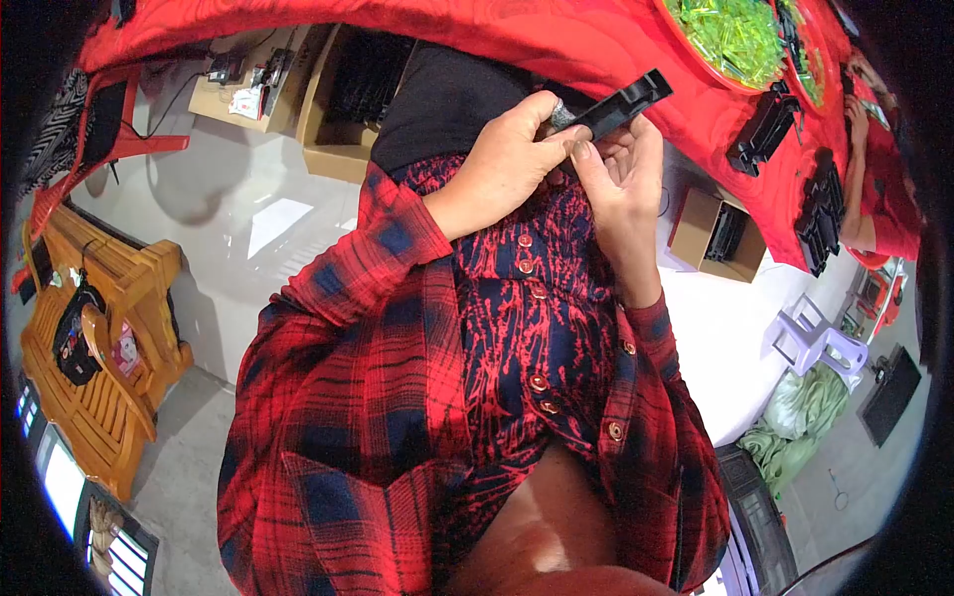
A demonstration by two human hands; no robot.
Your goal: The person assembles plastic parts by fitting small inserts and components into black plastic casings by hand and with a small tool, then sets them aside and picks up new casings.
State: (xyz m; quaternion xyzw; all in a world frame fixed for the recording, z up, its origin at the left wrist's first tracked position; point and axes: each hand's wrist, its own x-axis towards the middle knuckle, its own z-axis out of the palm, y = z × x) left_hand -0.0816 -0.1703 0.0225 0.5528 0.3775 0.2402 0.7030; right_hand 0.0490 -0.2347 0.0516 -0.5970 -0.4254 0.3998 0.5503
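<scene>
A long black plastic part [626, 104] is held tilted up to the right, near the edge of the red-covered table. My left hand [502, 169] grips its lower left end between thumb and fingers, with a small shiny silvery bit beside the forefinger. My right hand [621, 184] has its thumb at the same end and its curled fingers against the part's underside. The fingertips of both hands nearly meet there. What lies behind my fingers is hidden.
The red tablecloth [556, 45] bears a tray of green-yellow pieces [730, 40] and black parts [763, 129]. A co-worker's hand [857, 121] is at the right. Below are cardboard boxes [338, 162], a lilac stool [817, 336] and a wooden chair [89, 348].
</scene>
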